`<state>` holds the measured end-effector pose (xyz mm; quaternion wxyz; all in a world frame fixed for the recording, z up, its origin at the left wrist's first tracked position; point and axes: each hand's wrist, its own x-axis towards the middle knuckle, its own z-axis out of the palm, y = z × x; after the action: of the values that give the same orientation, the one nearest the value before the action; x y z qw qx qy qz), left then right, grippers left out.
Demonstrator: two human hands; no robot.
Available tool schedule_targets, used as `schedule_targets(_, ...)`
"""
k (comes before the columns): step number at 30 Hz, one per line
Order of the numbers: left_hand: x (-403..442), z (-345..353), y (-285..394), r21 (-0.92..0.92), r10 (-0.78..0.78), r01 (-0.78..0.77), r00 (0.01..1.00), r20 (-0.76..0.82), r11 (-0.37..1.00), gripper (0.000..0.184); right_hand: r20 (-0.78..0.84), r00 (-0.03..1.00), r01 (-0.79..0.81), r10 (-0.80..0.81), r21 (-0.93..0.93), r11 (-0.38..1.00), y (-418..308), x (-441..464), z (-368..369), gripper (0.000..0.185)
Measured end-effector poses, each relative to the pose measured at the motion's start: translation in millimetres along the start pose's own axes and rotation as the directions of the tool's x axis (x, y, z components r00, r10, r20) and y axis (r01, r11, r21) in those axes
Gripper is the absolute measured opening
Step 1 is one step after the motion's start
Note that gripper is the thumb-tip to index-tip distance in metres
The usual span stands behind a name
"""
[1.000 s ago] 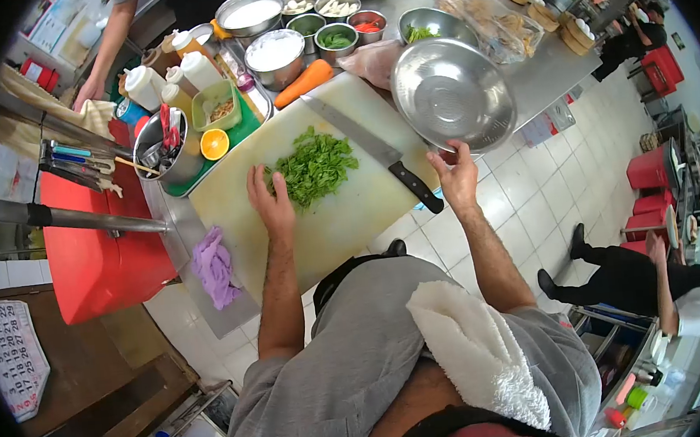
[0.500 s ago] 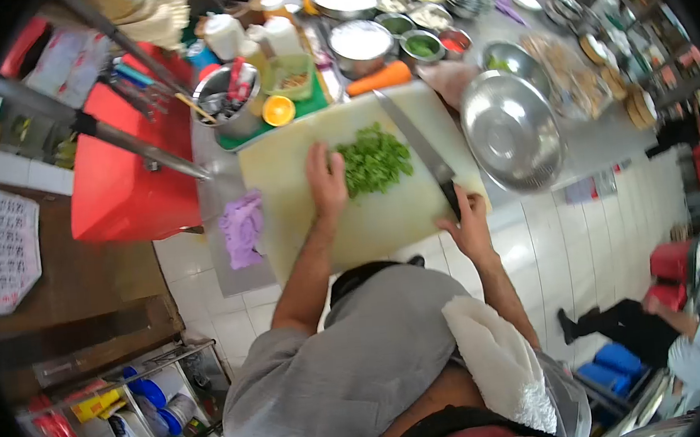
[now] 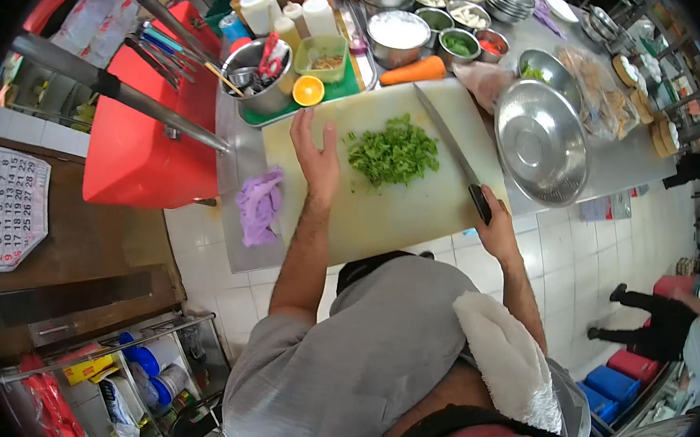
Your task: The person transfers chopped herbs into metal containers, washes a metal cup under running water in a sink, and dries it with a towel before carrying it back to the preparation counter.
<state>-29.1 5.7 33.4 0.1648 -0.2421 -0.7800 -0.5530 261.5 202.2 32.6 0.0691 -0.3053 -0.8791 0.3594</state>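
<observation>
Head view: purple cloth (image 3: 261,205) lay on the worktop (image 3: 258,256), left of the cutting board (image 3: 384,224). Left hand (image 3: 317,159) had its grip spread, just left of the chopped greens (image 3: 394,152); board contact unclear. Greens sat in a loose pile mid-board. Knife (image 3: 447,133) was right of them, tip far, handle near. Right hand's (image 3: 496,226) grip was closed around the handle.

A steel worktop (image 3: 252,257), chopping board (image 3: 384,224), squeeze bottles (image 3: 318,16) and metal bowls (image 3: 401,56) show a professional-looking kitchen.
</observation>
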Motion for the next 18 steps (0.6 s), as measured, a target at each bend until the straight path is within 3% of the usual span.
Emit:
schedule_targets(3,-36,14,-18,-0.013,-0.042,0.043,0.997,0.061,0.999,0.042,0.06,0.998,-0.047,0.03,0.314,0.948,5,-13,-8,0.055)
schedule_targets(5,-48,25,-26,-0.022,-0.038,0.039,0.997,0.073,0.999,0.042,0.038,0.999,0.0,-0.01,0.261,0.965,7,-23,-9,0.054)
schedule_targets(10,-63,59,-17,0.163,-0.006,-0.017,0.99,0.138,0.986,0.046,0.023,0.997,0.061,-0.067,0.209,0.976,0,-46,5,0.054)
schedule_targets(12,-65,73,-8,0.135,-0.034,0.013,0.987,0.156,0.991,0.048,0.098,0.995,-0.035,0.012,0.242,0.97,-16,-49,9,0.054)
schedule_targets(16,-72,98,8,0.138,-0.058,0.035,0.984,0.168,0.99,0.051,0.112,0.993,-0.006,-0.026,0.283,0.959,-27,-52,22,0.052)
schedule_targets(18,-78,109,15,0.153,-0.102,0.076,0.981,0.165,0.985,0.051,0.171,0.985,-0.066,0.013,0.309,0.949,-34,-50,22,0.053)
